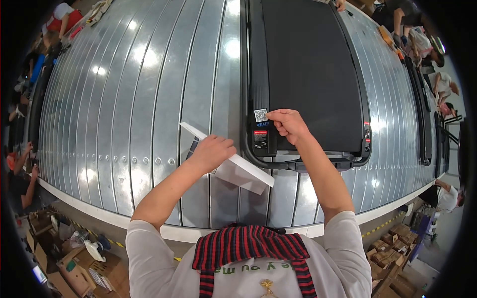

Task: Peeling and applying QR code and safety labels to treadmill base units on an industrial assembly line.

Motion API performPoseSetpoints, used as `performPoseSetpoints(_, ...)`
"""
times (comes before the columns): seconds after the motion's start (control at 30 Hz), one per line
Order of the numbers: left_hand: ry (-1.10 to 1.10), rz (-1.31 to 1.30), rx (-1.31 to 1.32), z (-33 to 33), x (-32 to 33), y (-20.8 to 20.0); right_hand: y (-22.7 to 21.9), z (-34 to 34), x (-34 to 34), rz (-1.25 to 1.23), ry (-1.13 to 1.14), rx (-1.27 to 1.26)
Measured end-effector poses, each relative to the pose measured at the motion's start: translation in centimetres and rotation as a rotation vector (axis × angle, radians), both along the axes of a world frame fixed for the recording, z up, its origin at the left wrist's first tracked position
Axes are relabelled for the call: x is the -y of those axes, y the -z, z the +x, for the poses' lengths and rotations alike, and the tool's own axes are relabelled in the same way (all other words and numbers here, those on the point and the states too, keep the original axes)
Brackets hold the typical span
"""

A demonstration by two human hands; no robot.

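A treadmill (313, 74) with a black belt and black frame lies on the metal slat table. On its left side rail, my right hand (290, 125) pinches the right edge of a small white square code sticker (261, 115). Whether the sticker lies flat on the rail or is slightly above it, I cannot tell. Below it on the rail is a red and black warning label (261, 139). To the left of the treadmill, my left hand (213, 151) is closed over a stack of white sheets (248, 170), held tilted above the slats. Its thumb is hidden.
The wide table of metal slats (124, 89) has a pale front edge (99, 206). Another person's hand (341, 5) touches the treadmill's far end. People work along both sides. Cardboard boxes (112, 273) stand on the floor at left, with more cartons (392, 248) at right.
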State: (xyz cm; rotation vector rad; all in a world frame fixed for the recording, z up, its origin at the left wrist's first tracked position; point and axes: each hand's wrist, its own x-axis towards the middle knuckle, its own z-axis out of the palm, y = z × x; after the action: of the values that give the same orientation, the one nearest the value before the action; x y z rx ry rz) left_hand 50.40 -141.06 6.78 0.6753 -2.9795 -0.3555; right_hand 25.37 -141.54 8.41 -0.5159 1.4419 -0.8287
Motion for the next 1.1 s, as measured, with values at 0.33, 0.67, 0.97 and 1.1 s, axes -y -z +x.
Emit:
performPoseSetpoints(0.33, 0.055, -0.070, -0.266, -0.9, 1.2, -0.5, 0.7, 0.9, -0.2, 0.033, 0.076, -0.001)
performPoseSetpoints(0.67, 0.058, -0.029, -0.277, -1.5, 1.5, 0.1, 1.2, 1.3, -0.5, 0.073, 0.118, -0.125)
performPoseSetpoints(0.97, 0.060, -0.014, -0.305, -1.5, 1.8, 0.4, 1.4, 1.1, -0.5, 0.066, 0.155, -0.052)
performPoseSetpoints(1.1, 0.064, 0.001, -0.288, -1.7, 2.0, 0.3, 1.2, 1.3, -0.3, 0.070, 0.135, -0.070)
